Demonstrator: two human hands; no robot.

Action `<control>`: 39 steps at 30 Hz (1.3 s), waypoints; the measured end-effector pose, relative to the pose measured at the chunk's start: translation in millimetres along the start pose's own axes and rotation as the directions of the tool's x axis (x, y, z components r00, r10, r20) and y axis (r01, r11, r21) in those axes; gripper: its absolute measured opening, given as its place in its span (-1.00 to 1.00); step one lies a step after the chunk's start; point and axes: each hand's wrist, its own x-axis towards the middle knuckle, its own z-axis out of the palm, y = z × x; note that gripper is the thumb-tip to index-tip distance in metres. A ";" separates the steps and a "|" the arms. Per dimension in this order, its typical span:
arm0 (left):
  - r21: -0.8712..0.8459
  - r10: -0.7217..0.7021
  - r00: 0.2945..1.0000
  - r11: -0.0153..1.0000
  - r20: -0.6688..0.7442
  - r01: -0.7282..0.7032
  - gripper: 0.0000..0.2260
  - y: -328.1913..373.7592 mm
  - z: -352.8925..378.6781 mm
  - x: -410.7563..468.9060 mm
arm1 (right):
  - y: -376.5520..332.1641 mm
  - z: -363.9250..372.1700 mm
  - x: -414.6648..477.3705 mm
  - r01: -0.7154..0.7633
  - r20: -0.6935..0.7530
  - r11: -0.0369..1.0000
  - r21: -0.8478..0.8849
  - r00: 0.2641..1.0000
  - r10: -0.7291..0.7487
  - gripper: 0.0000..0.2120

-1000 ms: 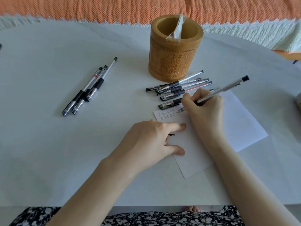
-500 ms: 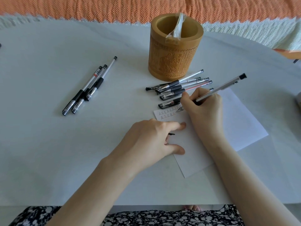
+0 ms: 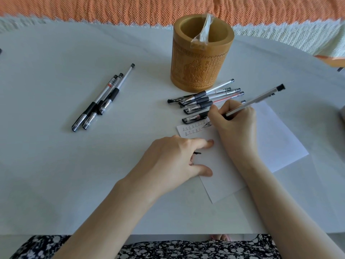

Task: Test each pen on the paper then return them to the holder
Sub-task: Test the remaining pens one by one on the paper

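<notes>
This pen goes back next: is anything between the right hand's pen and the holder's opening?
A clear plastic wrapper leans across the mouth of the bamboo holder; loose pens in between lie flat, under any lifted path.

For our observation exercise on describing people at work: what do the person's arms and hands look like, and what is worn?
Both forearms are bare to the frame's edge, with no sleeves showing. Neither the left hand nor the right hand shows a ring, watch or bracelet. A dark garment with a pale floral print shows at the bottom.
</notes>
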 end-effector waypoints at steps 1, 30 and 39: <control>0.001 0.000 1.000 1.000 -0.002 0.000 -0.50 0.2 0.0 0.3 | 0.0 0.0 -0.1 -0.001 0.003 1.000 0.002 1.000 0.001 -0.63; -0.021 0.010 1.000 1.000 -0.006 -0.010 -0.51 0.0 -0.6 0.3 | 0.2 0.0 0.0 0.010 -0.002 1.000 -0.011 1.000 -0.010 -0.63; -0.018 0.018 1.000 1.000 -0.005 -0.018 -0.51 -2.2 1.2 0.8 | -0.3 -0.3 0.5 0.002 0.015 1.000 0.004 1.000 -0.002 -0.64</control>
